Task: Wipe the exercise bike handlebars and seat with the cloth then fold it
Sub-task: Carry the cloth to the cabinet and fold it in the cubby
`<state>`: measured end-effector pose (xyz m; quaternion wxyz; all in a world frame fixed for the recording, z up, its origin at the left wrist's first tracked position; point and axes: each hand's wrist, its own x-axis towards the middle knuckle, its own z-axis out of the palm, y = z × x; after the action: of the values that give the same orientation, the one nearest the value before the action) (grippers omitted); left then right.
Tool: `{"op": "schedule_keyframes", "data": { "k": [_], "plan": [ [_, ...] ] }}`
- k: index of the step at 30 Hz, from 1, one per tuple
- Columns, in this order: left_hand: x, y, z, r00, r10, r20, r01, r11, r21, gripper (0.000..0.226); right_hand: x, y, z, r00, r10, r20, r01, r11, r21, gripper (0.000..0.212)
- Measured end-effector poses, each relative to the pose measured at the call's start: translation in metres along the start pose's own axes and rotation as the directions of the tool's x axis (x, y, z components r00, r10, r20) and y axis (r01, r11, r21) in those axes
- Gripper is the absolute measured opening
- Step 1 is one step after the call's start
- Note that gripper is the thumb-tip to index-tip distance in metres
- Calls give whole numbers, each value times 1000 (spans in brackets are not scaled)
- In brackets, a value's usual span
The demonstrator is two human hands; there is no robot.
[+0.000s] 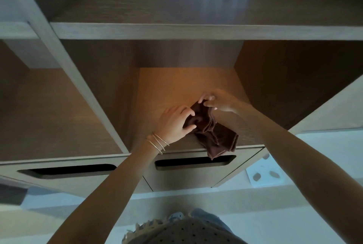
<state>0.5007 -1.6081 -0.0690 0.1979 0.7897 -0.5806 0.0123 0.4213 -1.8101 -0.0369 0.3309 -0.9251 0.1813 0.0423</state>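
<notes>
The left grip [176,123] and right grip [218,102] both pinch the half-folded cloth [214,137] lying on the shelf [176,86] with one corner overhanging the front edge, so an early release could let it unfold or slide off.

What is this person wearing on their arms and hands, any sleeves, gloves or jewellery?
No sleeves or gloves show on either arm. The left hand has a few thin silver-coloured bangles around its wrist. The right hand has nothing visible on its wrist.
</notes>
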Motion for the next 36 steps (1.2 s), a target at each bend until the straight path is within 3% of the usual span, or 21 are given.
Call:
{"op": "schedule_keyframes", "data": {
  "k": [4, 9, 11, 13, 15, 18, 22, 30, 36],
  "plan": [
    [-1, 0, 2, 999, 38, 13, -38, 999, 26, 30, -5, 9, -3, 1000, 4, 7, -3, 996, -93, 14],
    [5, 12, 11, 994, 105, 42, -106, 994, 24, 30, -17, 22, -7, 980, 194, 48, -199, 937, 286, 25],
    [6, 19, 16, 990, 131, 50, -134, 990, 54, 33, -18, 23, -9, 975, 202, 95, -221, 930, 292, 34],
    [6, 24, 21, 988, 139, 67, -144, 987, 77, 34, -16, 22, -13, 988, 139, 73, -148, 978, 144, 40],
    [5, 26, 25, 991, 112, 67, -118, 988, 98, 34, -15, 21, -17, 998, 8, 58, -2, 994, -110, 38],
    [5, 31, 30, 999, 24, 43, -29, 994, 106, 37, -14, 27, -22, 979, -132, 153, 171, 946, -277, 31],
    [3, 40, 38, 989, -147, -20, 148, 979, 140, 41, -12, 28, -26, 942, -241, 232, 309, 892, -330, 28],
    [13, 89, 51, 869, -481, -119, 495, 846, 196, 72, -11, 30, -27, 924, -370, 98, 378, 839, -392, 25],
    [25, 110, 55, 739, -639, -213, 670, 728, 142, 73, -12, 19, -29, 902, -431, 8, 410, 852, -325, 24]
  ]
}}
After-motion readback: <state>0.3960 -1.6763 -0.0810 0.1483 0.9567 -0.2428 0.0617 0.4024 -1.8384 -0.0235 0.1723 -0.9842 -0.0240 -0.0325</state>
